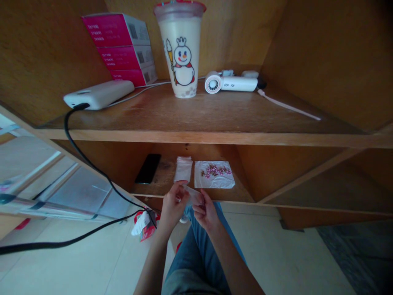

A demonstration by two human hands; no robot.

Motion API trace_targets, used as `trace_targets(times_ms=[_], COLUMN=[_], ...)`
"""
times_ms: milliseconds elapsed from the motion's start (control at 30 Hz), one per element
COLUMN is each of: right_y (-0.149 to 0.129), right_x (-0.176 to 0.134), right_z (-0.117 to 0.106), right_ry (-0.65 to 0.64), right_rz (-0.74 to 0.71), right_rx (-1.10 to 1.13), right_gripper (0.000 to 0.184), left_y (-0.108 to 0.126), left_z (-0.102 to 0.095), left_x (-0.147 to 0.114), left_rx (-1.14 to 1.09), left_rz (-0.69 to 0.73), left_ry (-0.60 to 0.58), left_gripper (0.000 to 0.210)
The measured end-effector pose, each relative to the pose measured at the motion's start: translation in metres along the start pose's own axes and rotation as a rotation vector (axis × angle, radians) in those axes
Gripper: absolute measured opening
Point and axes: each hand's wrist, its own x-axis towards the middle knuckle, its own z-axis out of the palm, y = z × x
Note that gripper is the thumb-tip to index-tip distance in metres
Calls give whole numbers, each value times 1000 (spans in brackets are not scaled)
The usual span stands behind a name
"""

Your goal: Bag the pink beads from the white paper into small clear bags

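Note:
Just in front of the lower shelf, both hands pinch a small clear plastic bag. My left hand has its fingers closed at the bag's left end. At the other end, the fingers of my right hand are curled round it. Whether anything lies inside the bag is too small to tell. Behind the hands, a stack of small clear zip bags rests on the shelf. Beside the stack, a white sheet bears a scatter of small pink and brownish pieces, perhaps beads.
A black phone lies left on the lower shelf. Above, the upper shelf holds a drink cup, pink boxes, a white power bank and a handheld fan. A black cable hangs at left.

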Motion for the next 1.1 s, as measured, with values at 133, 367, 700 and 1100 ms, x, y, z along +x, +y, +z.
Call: trace_targets(times_ms=[133,367,700,1100], right_y=[1,8,-34,-120], right_x=[0,1,16,43], right_z=[-4,0,16,26], right_ry=[-22,151,281,704], right_rz=[21,-125,-489,-734], right_rx=[26,-18,-358,-2430], right_gripper=[38,30,36,43], left_y=[-4,-5,-10,-59], left_z=[0,2,4,22], left_x=[-2,-4,8,52], left_rx=[-22,-94,-246,44], left_rz=[-10,-20,80,157], left_ry=[32,72,261,483], left_gripper=[34,28,27,22])
